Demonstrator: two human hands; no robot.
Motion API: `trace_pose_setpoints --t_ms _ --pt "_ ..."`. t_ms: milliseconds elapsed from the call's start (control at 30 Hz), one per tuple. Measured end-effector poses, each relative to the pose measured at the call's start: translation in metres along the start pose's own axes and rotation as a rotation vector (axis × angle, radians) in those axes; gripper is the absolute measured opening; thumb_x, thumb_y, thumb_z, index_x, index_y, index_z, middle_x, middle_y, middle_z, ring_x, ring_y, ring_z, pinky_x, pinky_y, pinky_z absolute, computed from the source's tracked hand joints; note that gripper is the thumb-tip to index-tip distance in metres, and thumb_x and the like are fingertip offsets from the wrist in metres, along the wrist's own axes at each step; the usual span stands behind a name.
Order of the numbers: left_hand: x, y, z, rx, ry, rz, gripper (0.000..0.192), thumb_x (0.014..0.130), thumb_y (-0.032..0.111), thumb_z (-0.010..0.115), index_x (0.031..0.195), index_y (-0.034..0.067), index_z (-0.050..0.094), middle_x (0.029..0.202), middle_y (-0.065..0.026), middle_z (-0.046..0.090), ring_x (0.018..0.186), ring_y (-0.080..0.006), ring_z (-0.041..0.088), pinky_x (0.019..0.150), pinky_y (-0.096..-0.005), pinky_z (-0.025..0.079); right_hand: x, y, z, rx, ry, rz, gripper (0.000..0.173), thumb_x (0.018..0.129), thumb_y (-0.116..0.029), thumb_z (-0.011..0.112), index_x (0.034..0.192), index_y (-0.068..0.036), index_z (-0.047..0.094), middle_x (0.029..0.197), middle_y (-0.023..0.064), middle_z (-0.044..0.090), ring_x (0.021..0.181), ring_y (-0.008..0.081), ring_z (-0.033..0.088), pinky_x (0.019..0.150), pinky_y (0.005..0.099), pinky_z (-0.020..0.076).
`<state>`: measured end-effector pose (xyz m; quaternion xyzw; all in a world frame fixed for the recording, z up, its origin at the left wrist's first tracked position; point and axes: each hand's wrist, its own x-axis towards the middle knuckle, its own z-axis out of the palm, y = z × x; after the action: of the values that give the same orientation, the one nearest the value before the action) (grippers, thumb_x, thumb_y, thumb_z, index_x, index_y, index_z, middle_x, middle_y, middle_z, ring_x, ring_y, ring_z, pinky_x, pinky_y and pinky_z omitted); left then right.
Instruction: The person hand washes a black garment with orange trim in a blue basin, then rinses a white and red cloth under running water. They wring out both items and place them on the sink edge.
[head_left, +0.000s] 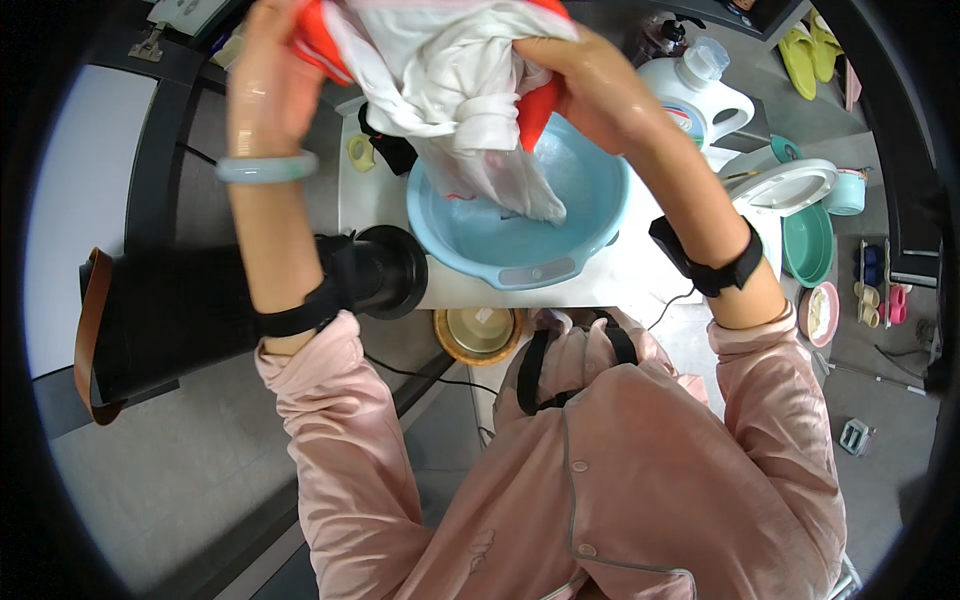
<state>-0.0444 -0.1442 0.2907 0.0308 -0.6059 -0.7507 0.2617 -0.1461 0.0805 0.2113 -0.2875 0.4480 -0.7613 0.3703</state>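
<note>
A wet white garment (465, 82) with red-orange parts hangs bunched between my two hands at the top of the view. My left hand (281, 82), blurred, grips its red-orange edge; those fingertips are partly out of sight. On the other side, my right hand (592, 82) holds the white cloth, its thumb lying over the fabric. The garment's lower end droops over a light blue plastic basin (536, 279) that stands on a white counter (450, 298). Some water appears to lie in the basin, though the cloth covers part of it.
A white detergent jug (694, 97) and a dark pump bottle (661, 39) stand behind my right forearm. Left of the basin are a black cylindrical container (390, 271) and yellow tape roll (361, 153). A white toilet lid (787, 187) and green basin (808, 244) are at right.
</note>
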Motion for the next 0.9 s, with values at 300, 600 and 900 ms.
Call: trace_pose_setpoints --t_ms 300,600,900 --pt "-0.047 -0.31 -0.134 1.095 0.14 -0.695 0.041 0.09 0.031 0.043 0.107 -0.004 0.054 0.115 -0.0255 0.052 0.102 -0.0365 0.054 0.086 -0.037 0.042 0.042 0.21 -0.127 -1.072 0.259 0.439 0.038 0.071 -0.022 0.059 0.106 -0.006 0.056 0.095 0.019 0.062 0.089 0.0312 0.061 0.075 0.0378 0.0478" --pt "-0.078 -0.359 -0.047 1.771 -1.064 -0.969 0.059 0.085 0.03 0.046 0.138 0.022 0.02 0.144 -0.012 0.017 0.131 -0.0283 0.022 0.095 -0.0444 0.038 0.046 0.294 -0.11 -1.523 -0.293 0.837 0.061 0.087 -0.044 0.042 0.14 -0.026 0.016 0.146 0.0107 0.013 0.132 0.0402 0.007 0.097 0.062 0.0239" --pt "-0.056 -0.389 -0.053 1.463 -0.557 -1.438 0.044 0.083 0.036 0.049 0.123 0.017 0.049 0.121 -0.0101 0.051 0.114 -0.0287 0.046 0.091 -0.0468 0.038 0.048 0.292 -0.121 -1.556 -0.247 0.727 0.043 0.082 -0.022 0.054 0.123 -0.013 0.045 0.112 0.016 0.055 0.102 0.0306 0.055 0.088 0.0397 0.0436"
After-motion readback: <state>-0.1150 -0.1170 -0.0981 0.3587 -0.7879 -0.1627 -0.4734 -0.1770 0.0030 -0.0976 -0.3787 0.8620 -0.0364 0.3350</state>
